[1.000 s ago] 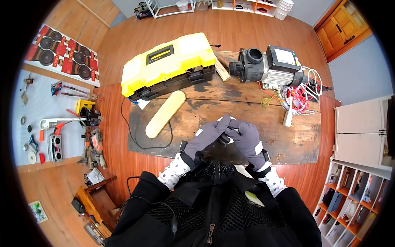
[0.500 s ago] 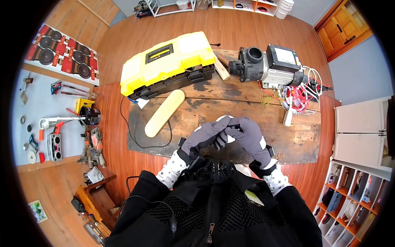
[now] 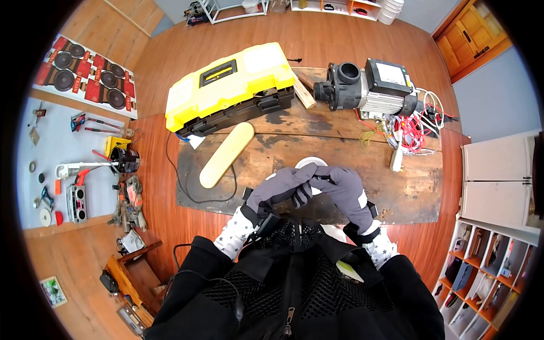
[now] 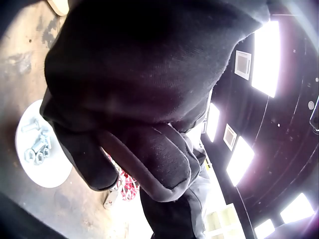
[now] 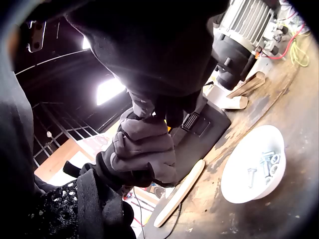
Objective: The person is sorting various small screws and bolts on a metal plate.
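Both hands wear grey gloves and meet just above a white bowl (image 3: 310,162) near the table's front edge. In the bowl lie several metal bolts and nuts (image 4: 40,144). My left hand (image 3: 283,186) has its fingers curled, their tips against those of my right hand (image 3: 343,190). A small shiny metal piece (image 5: 154,114) shows as a speck between the fingertips in the right wrist view, pinched from both sides. The gloves hide most of it, and I cannot tell its kind.
Behind the hands stand a yellow-lidded toolbox (image 3: 232,85), a rounded wooden board (image 3: 228,156) and a pump with a motor (image 3: 368,88). Tangled red and white wires (image 3: 411,136) lie at the right. A black cable (image 3: 192,198) loops over the table's left side.
Both hands have drawn slightly back toward the body and shifted their fingers against each other. More of the bowl's far rim shows. The toolbox, board and pump stay in place.
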The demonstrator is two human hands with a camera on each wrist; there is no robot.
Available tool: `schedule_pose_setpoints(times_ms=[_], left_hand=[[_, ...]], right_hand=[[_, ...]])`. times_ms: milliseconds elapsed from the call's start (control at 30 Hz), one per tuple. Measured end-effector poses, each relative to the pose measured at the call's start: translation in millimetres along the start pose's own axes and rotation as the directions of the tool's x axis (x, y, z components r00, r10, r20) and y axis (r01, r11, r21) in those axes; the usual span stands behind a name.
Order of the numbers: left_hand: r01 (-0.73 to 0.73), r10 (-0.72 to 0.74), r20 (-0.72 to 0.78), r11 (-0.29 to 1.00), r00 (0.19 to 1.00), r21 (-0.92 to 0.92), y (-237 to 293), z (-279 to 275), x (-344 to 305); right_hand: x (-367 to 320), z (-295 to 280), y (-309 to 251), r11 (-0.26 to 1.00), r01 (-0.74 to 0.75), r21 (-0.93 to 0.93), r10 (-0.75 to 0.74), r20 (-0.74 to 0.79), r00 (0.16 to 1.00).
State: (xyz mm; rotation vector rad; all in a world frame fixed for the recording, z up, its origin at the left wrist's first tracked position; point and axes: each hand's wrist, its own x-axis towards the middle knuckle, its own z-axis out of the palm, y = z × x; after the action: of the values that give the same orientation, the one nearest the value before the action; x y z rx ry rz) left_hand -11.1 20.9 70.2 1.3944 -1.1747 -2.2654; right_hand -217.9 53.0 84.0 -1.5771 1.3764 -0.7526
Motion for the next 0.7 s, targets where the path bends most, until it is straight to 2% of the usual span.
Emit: schedule_pose_setpoints(times_ms=[33, 100, 267, 333, 500, 600, 667, 700], left_hand=[[0.017, -0.016, -0.008, 1.000, 1.000, 0.011, 3, 2, -3], [0.032, -0.032, -0.019, 0.999, 0.999, 0.019, 3, 2, -5], [0.007, -0.005, 0.018, 0.995, 1.000, -0.102, -2, 7, -5], [0.026, -0.023, 0.025, 0.992, 0.999, -0.122, 2, 10, -9], [0.049, -0.045, 0.028, 0.990, 0.999, -0.134, 1, 14, -10], [0.000, 0.000, 0.004, 0.994, 1.000, -0.109, 2, 19, -9], [-0.128, 0.127, -0.017, 0.991, 0.992, -0.050, -9, 18, -1], [-0.128, 0.127, -0.017, 0.991, 0.992, -0.050, -14, 18, 1]], right_hand=[[-1, -1, 0, 0.998, 0.053, -0.046, -0.052, 0.017, 0.999], [-1, -1, -1, 0.998, 0.054, -0.014, -0.054, 0.019, 0.998], [2, 3, -2, 0.996, 0.083, 0.028, -0.083, 0.010, 0.996], [6, 10, 8, 0.981, 0.159, -0.114, -0.160, -0.004, 0.987], [8, 7, -3, 0.972, 0.165, -0.168, -0.161, 0.037, 0.986], [6, 3, -7, 0.948, 0.198, -0.247, -0.194, 0.040, 0.980], [3, 6, -4, 0.928, 0.232, -0.291, -0.229, 0.045, 0.972], [2, 11, 3, 0.892, 0.233, -0.387, -0.270, -0.043, 0.962]])
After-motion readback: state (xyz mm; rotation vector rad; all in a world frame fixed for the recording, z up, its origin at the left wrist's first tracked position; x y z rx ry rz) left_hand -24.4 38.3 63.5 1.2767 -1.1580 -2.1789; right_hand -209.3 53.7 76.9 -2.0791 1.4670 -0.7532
